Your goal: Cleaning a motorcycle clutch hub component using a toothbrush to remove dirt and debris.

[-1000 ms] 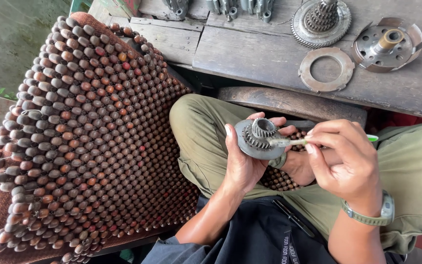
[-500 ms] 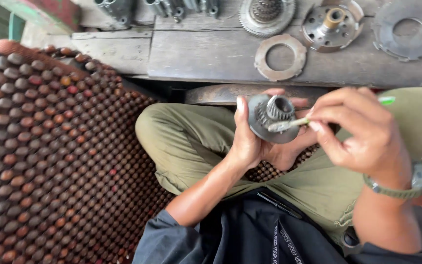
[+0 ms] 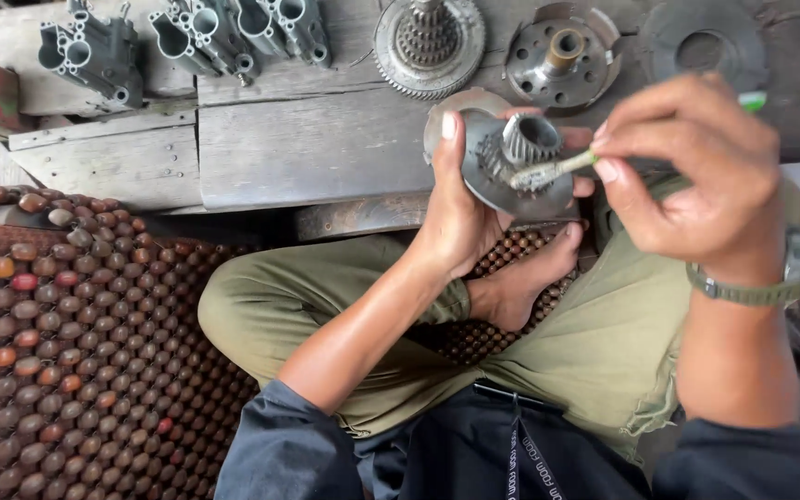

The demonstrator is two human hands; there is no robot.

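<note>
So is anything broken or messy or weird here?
Nothing looks broken or spilled. The left hand holds a toothed metal gear part, and the right hand scrubs it with a grubby toothbrush. Other metal parts lie loosely along the worn wooden planks, but none looks tipped or damaged.

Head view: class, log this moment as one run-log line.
left hand: holds gear plate | right hand: holds brush, bristles on gear teeth | behind: metal parts on wooden boards | seat: beaded mat
</note>
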